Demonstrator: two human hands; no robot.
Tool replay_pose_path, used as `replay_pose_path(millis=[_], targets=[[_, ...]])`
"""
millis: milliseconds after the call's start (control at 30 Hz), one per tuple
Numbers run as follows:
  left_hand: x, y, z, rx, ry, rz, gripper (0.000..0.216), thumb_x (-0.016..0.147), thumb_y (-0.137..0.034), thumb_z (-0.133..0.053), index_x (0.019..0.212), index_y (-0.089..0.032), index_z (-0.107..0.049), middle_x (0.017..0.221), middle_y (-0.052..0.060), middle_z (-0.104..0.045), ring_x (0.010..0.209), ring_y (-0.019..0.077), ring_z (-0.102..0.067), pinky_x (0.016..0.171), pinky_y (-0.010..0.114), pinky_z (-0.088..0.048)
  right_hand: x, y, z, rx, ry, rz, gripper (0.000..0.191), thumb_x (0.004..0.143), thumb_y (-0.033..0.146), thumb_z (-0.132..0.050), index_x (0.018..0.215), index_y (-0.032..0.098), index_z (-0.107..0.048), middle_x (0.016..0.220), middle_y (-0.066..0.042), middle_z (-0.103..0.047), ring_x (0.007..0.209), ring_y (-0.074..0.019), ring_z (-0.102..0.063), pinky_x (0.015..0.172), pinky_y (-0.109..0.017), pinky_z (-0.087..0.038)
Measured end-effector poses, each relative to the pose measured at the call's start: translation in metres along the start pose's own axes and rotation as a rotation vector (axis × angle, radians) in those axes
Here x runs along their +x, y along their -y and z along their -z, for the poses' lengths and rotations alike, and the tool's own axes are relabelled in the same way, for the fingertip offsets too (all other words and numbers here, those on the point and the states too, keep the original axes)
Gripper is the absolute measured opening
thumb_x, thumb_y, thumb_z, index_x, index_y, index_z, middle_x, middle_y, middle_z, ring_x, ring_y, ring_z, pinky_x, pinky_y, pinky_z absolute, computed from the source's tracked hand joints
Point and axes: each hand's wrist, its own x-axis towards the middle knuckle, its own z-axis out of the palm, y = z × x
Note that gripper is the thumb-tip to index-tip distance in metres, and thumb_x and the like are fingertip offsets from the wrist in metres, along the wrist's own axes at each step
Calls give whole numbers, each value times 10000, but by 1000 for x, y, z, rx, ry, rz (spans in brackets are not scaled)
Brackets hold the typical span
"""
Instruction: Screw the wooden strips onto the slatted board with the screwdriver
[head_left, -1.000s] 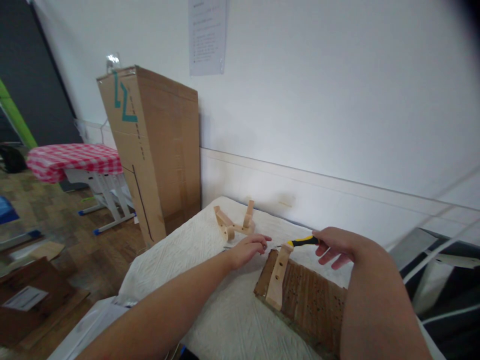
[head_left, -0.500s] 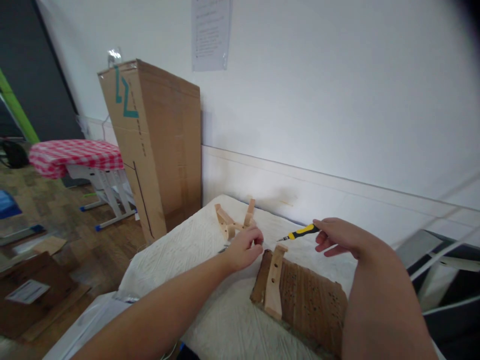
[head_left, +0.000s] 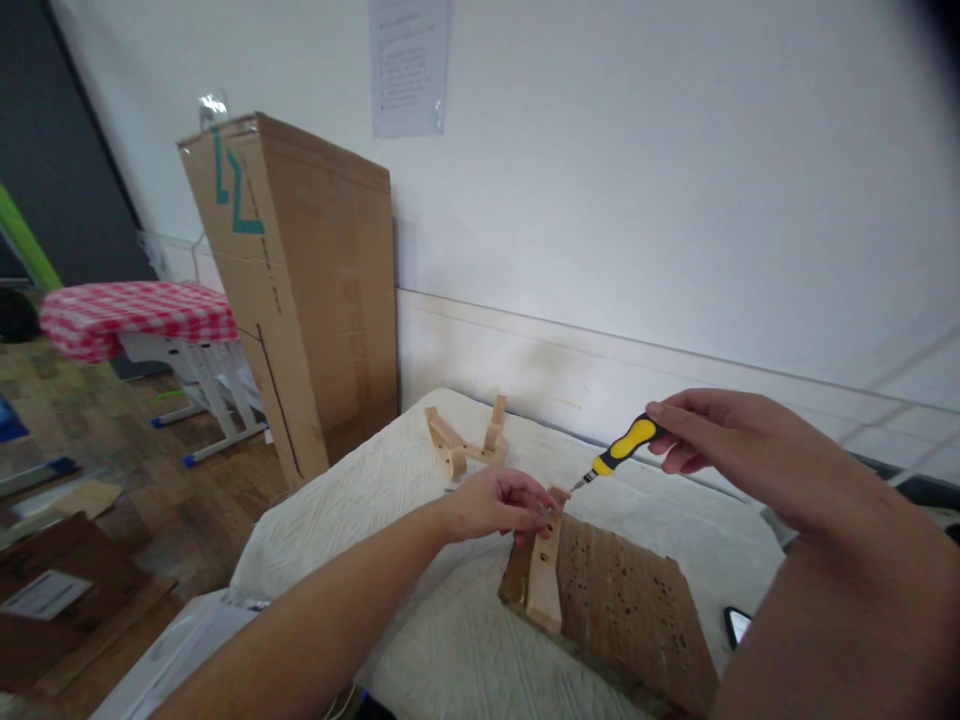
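Observation:
My right hand [head_left: 709, 430] grips a yellow-and-black screwdriver [head_left: 630, 443] by its handle end. The tip slants down to the left, close to the upper end of a pale wooden piece with holes [head_left: 547, 580]. That piece lies across the left part of a worn brown board [head_left: 626, 610] dotted with small holes. My left hand [head_left: 510, 503] is at the piece's upper holes, thumb and fingers pinched together. Whatever sits between those fingertips is too small to make out. Beyond my left hand lies a joined set of wooden parts [head_left: 457, 450].
A white cloth [head_left: 322, 540] covers the table, which stands against the wall. A tall cardboard box [head_left: 330, 300] rises at its far left. On the right, a phone [head_left: 739, 625] lies partly behind my right arm. A table with a red checked cloth [head_left: 142, 315] stands farther left.
My left hand has moved right, from beside the board onto the wooden piece's upper end. My right hand has risen slightly, tilting the screwdriver more steeply, its tip now close to the piece.

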Motion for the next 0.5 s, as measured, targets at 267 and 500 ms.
replay_pose_path(millis=[267, 500], targets=[[4, 12, -3, 26, 10, 63, 328, 647, -239, -767, 905, -136, -592, 698, 2, -665, 509, 72, -551, 509, 212, -425, -11, 12, 0, -99, 3, 71, 297, 828, 421, -523, 716, 175, -645, 671, -74, -678, 593, -166, -606, 550, -272, -489], [5, 12, 0, 79, 10, 42, 344, 696, -207, -727, 1031, -157, -673, 751, 9, -662, 597, 65, -551, 577, 201, -408, -11, 12, 1, -131, 3, 91, 309, 845, 427, -505, 725, 182, -649, 671, -73, -683, 598, -166, -604, 559, -272, -482]])
